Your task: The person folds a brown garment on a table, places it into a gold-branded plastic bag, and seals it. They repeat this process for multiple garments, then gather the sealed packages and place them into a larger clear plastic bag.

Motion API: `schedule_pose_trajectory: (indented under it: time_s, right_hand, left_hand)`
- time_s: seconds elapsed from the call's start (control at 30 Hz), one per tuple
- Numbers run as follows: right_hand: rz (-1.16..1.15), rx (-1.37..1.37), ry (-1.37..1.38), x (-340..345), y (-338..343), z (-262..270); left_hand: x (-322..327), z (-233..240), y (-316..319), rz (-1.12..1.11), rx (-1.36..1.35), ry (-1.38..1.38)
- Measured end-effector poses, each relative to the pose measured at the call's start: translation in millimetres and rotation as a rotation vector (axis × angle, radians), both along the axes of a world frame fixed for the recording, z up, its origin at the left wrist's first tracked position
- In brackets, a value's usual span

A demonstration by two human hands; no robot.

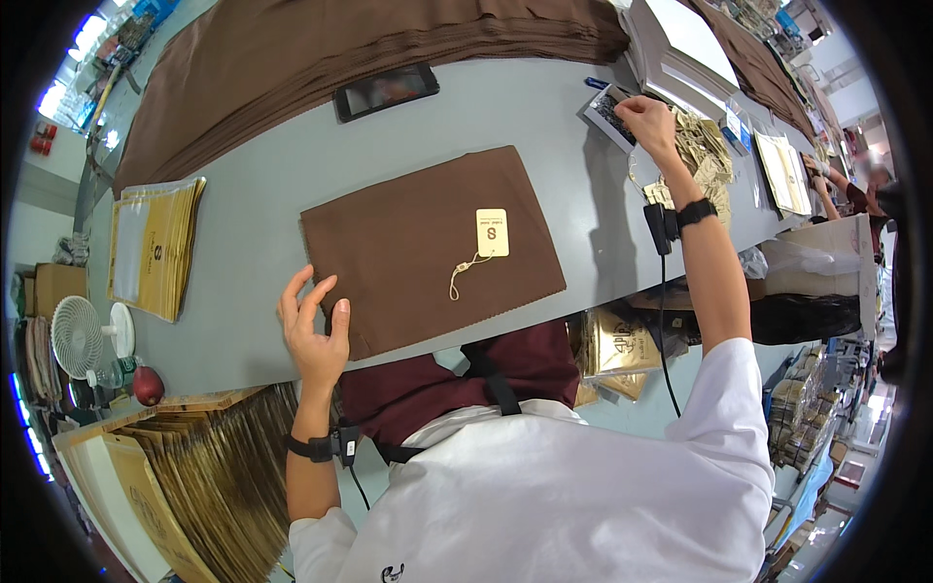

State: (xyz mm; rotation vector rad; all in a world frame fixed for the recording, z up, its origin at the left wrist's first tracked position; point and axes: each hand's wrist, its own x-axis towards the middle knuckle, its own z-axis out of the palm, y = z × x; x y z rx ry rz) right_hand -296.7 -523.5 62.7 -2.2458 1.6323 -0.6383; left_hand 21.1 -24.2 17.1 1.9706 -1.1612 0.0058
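A folded brown cloth (408, 248) with zigzag-cut edges lies flat on the table in front of me. On its right half rests a cream hang tag (492, 232) bearing writing, its looped string (459, 277) trailing toward me. My left hand (317, 328) is at the cloth's left edge, fingers apart, with the thumb over the fabric. At the far right my right hand (649, 124) has its fingertips drawn together at a small open box (606, 113) with dark, speckled contents. Whether anything sits between those fingertips is hidden. Beside that hand is a heap of cream tags (703, 153) with strings.
Stacked brown cloth (364, 36) lines the back, with a smartphone (386, 92) before it. Printed bags (157, 248) lie left, near a small fan (76, 335) and a dark red fruit (148, 386). White sheets (685, 58) stand back right. Another person's hands (818, 171) are far right.
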Motion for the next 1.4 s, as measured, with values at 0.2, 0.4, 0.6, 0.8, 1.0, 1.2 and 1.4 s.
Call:
schedule_pose_trajectory:
  time_s: [0.2, 0.4, 0.6, 0.8, 1.0, 1.2, 1.4]
  right_hand:
    - [0.3, 0.095, -0.545, 35.0, 107.9, 16.6]
    - [0.625, 0.734, -0.835, 82.3, 287.8, 22.5]
    - [0.621, 0.893, -0.924, 100.4, 330.1, 18.5]
    - [0.648, 0.925, -0.95, 96.2, 343.1, 2.9]
    - [0.725, 0.754, -0.751, 90.1, 343.2, 8.3]
    - [1.039, -0.041, -0.482, 93.7, 337.9, 27.7]
    - [1.186, -0.363, -0.256, 88.5, 338.3, 18.8]
  left_hand:
    - [-20.7, 20.3, -2.0, 0.052, -0.139, -0.091]
    - [-77.4, 56.3, -34.2, -0.279, -0.063, 0.532]
    - [-84.9, 52.7, -33.2, -0.337, -0.108, 0.636]
    - [-84.3, 38.4, -20.2, -0.352, -0.078, 0.735]
    - [-77.2, 45.3, -12.1, -0.356, -0.059, 0.735]
    - [-68.5, 62.3, -11.8, -0.376, 0.053, 0.536]
    - [-69.8, 61.2, -9.3, -0.385, 0.133, 0.527]
